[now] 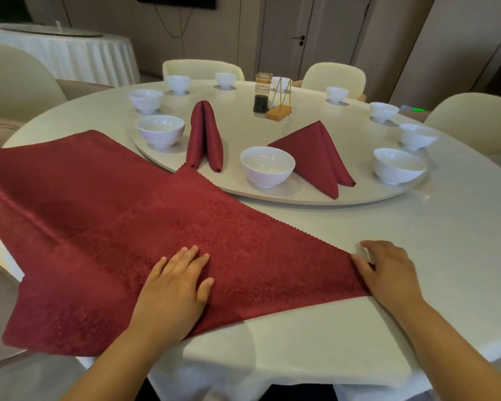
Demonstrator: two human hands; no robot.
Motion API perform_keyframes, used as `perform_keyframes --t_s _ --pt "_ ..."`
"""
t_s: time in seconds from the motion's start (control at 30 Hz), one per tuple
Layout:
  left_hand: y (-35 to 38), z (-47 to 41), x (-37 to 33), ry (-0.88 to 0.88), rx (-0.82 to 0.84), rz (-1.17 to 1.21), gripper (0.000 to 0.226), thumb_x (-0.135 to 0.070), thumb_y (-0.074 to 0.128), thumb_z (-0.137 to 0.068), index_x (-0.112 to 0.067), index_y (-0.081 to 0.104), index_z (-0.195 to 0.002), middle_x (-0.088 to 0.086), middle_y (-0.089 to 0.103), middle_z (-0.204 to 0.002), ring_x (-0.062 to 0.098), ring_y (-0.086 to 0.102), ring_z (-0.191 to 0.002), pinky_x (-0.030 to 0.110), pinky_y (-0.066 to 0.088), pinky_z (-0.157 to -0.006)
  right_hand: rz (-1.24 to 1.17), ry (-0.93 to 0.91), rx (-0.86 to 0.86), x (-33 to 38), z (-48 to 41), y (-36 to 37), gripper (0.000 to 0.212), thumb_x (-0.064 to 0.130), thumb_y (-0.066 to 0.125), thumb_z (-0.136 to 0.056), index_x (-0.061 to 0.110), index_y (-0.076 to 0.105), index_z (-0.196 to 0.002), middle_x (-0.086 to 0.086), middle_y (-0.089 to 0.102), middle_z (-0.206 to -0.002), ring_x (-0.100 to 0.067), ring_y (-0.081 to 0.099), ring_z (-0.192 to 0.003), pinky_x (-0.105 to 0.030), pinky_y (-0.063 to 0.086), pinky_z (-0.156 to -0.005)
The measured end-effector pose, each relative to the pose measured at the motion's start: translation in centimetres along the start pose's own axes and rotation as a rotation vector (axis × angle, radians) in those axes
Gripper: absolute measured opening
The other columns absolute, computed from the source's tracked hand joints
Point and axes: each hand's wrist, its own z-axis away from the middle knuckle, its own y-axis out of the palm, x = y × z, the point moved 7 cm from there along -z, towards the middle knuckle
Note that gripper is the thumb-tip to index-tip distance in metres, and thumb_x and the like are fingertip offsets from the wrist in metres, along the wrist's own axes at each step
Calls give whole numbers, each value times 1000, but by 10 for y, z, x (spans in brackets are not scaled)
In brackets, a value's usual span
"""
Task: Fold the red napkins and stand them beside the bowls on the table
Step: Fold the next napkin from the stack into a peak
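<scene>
A large red napkin (133,227) lies spread flat over the near left of the round white table (417,256), its left part hanging past the edge. My left hand (177,287) presses flat on the cloth near its front edge. My right hand (388,270) rests at the napkin's right corner, thumb on the tip, fingers on the tablecloth. Two folded red napkins stand on the turntable (359,195): a narrow one (204,137) left of the nearest white bowl (267,166) and a wide triangular one (315,157) to that bowl's right.
Several more white bowls ring the turntable, such as one (160,130) at left and one (398,165) at right. A dark sauce bottle (262,92) and a wooden stand (279,107) sit near the centre. Cream chairs surround the table; another clothed table (70,56) stands back left.
</scene>
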Motion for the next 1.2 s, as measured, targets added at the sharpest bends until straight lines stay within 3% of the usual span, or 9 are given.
perform_keyframes --t_s 0.17,0.53,0.63,0.77,0.83,0.93,1.03,1.1,1.2 --pt "0 0 -2 23 -8 -46 46 -36 36 -76 -13 73 -93 8 71 -99 23 69 -91 43 53 -72 -47 48 1 -8 3 -6 21 32 52 -91 13 60 -91 0 57 -75 -24 54 -77 -28 35 -68" --pt "4 -12 -38 66 144 99 56 -44 29 -75 -18 72 -99 6 69 -107 20 67 -97 40 51 -81 219 145 -27 -49 -2 -34 27 41 46 -92 16 53 -84 -9 68 -91 -30 60 -85 -27 33 -62" --pt "9 -15 -51 25 190 94 97 -55 -11 -59 -28 34 -141 -4 27 -151 9 22 -139 29 12 -113 315 180 -2 -55 2 -41 23 36 50 -91 15 60 -92 -10 67 -91 -30 59 -86 -28 34 -62" --pt "13 -16 -52 30 238 52 101 -55 -19 -54 -33 16 -146 -12 9 -155 3 4 -141 23 -1 -112 195 -111 -230 2 6 -45 16 -1 75 -68 -3 68 -82 -22 66 -81 -41 62 -79 -46 50 -70" --pt "8 -15 -53 43 224 52 87 -57 -12 -67 -33 16 -146 -11 9 -155 4 3 -141 23 -2 -112 69 -327 -317 57 23 -35 12 6 63 -71 -2 68 -78 -22 67 -85 -41 65 -80 -52 51 -72" --pt "7 -13 -55 55 245 22 65 -50 1 -85 -31 17 -146 -10 10 -155 4 5 -141 25 -1 -112 -120 -497 -148 126 46 -2 40 19 38 -78 3 67 -102 -19 64 -113 -35 61 -105 -41 40 -93" --pt "3 -14 -55 63 204 40 66 -42 1 -87 -27 36 -140 -5 30 -149 6 23 -138 26 4 -111 -187 -448 194 149 58 35 69 34 12 -78 12 33 -140 -7 25 -151 -18 20 -140 -18 3 -108" --pt "-9 -10 -53 84 131 111 61 -39 13 -87 -19 66 -112 0 63 -120 10 58 -112 28 22 -102 -77 -465 275 147 62 50 88 46 -12 -66 21 18 -145 0 8 -155 -11 4 -143 -16 -10 -105" --pt "-14 15 -53 223 81 198 63 -44 15 -98 -20 74 -93 -4 72 -97 10 67 -91 30 39 -91 9 -457 298 144 61 55 95 46 -19 -60 23 15 -146 1 3 -155 -11 0 -143 -18 -15 -100"
